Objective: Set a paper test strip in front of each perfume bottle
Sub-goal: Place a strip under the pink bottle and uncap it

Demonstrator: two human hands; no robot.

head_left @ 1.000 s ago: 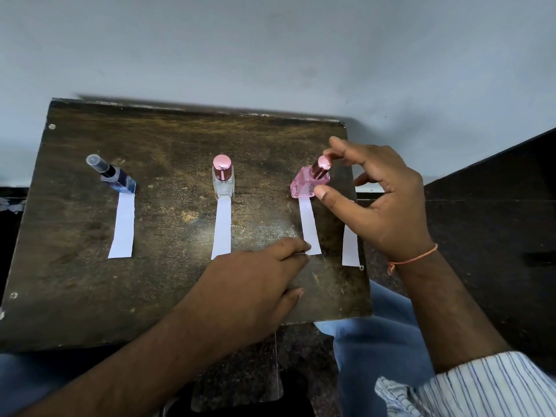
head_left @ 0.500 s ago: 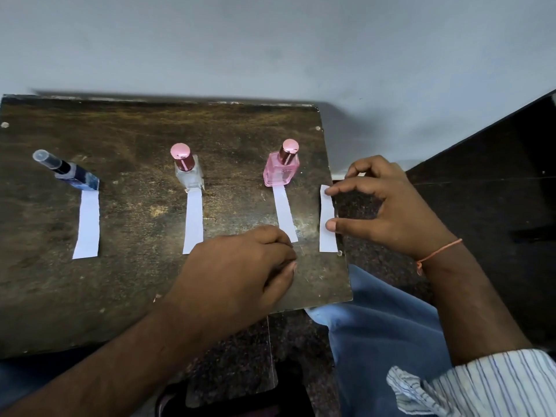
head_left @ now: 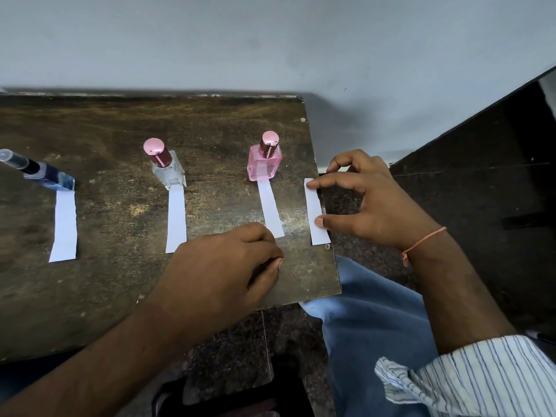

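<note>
Three perfume bottles stand in a row on the dark wooden board (head_left: 120, 296): a blue bottle (head_left: 49, 176) at the left, a clear bottle (head_left: 168, 173) with a pink cap in the middle, a pink bottle (head_left: 264, 164) at the right. A white paper strip lies in front of each: left strip (head_left: 63, 227), middle strip (head_left: 176, 219), right strip (head_left: 270, 210). A spare strip (head_left: 314, 212) lies at the board's right edge. My right hand (head_left: 370, 203) pinches it, forefinger on its far end and thumb near its near end. My left hand (head_left: 222, 266) rests curled on the board, touching the right strip's near end.
A pale wall rises behind the board. A dark counter (head_left: 481, 191) runs along the right. My blue-trousered knee (head_left: 370, 320) shows below the board's right corner, over a dark speckled floor.
One second ago my right hand held the pink bottle's cap; it let go and came down onto the spare strip at the board's right edge. The view shifted rightward. My left hand stayed.
</note>
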